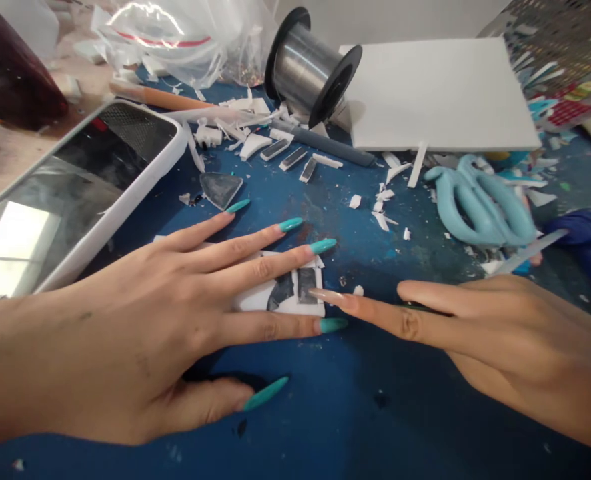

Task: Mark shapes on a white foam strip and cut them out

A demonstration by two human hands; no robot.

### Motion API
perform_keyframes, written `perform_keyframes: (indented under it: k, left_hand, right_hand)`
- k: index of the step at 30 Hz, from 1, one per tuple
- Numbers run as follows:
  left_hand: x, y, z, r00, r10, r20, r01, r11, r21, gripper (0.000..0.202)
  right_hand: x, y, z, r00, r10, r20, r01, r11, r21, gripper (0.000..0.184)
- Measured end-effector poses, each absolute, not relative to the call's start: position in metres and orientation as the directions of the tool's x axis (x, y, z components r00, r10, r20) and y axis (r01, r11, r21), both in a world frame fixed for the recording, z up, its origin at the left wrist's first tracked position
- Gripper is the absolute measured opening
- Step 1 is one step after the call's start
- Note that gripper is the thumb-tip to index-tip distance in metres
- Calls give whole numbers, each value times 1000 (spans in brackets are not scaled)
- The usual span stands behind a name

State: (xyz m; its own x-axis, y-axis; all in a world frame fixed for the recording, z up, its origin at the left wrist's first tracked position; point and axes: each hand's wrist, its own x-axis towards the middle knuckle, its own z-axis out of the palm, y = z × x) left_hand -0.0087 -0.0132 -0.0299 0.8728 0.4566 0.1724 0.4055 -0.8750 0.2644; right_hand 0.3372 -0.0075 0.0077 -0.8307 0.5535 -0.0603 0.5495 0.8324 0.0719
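Observation:
My left hand (pixel 190 300) lies flat with its fingers spread over a small white foam piece (pixel 250 301). Teal nails tip its fingers. Between the fingers, the piece shows dark grey patches, one of them a small rectangle (pixel 306 285) framed by white strips. The rest of the piece is hidden beneath the hand. From the right, my right hand (pixel 515 340) reaches in with one finger stretched out, its long pale nail at the grey rectangle. Its other fingers are drawn back and partly hidden; nothing shows in its grasp. A grey-faced wedge (pixel 221 190) sits beyond my left fingertips.
A phone (pixel 90 193) lies at left. Behind are a wire spool (pixel 309 65), white foam board (pixel 440 93), a clear bag (pixel 175 40) and a dark rod (pixel 325 141). Light-blue scissors (pixel 483 203) lie right. White scraps litter the blue mat (pixel 295 413).

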Motion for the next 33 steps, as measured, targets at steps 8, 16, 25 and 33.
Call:
perform_keyframes:
  k: [8,16,25,33]
  left_hand:
    - [-8,-13,-30,867,470,164,424,-870,253,60]
    - [-8,-12,-26,870,467,160,413,-866,282,62]
    - [-7,-15,-28,868,469,161,432,-875,220,66]
    - [-3,-20,-20,849,524,72,509,-846,162,57]
  right_hand:
    - [338,-3,6,-853,523,-15,522,850,-73,98]
    - [334,-3,5,-869,495,-16,494,866,-79,94]
    - [333,-7,1,-866,500,17,500,866,-12,85]
    - [334,-11,-1,-861,508,26,508,861,14,93]
